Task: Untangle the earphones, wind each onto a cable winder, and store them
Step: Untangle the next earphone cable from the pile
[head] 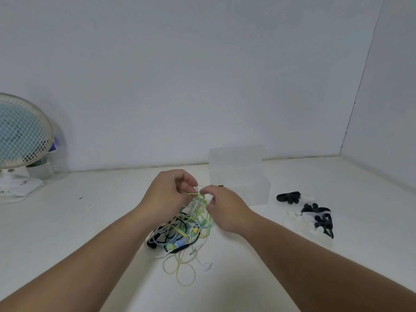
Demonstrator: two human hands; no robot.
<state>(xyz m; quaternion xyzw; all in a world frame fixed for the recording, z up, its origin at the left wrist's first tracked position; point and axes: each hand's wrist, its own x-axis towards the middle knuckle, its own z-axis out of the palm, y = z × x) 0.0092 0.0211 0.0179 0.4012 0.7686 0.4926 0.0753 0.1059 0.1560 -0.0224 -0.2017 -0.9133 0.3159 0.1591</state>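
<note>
Pinching a yellow-green cable between them, the left hand and right hand lift the top of the tangled earphones off the white table. Black and white cable winders lie right, beside a clear box.

smooth rubbery earphone cables; translucent frosted plastic box; matt white table.

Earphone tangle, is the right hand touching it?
Touching. The head view shows the right hand pinching the raised top of the earphone tangle.
</note>
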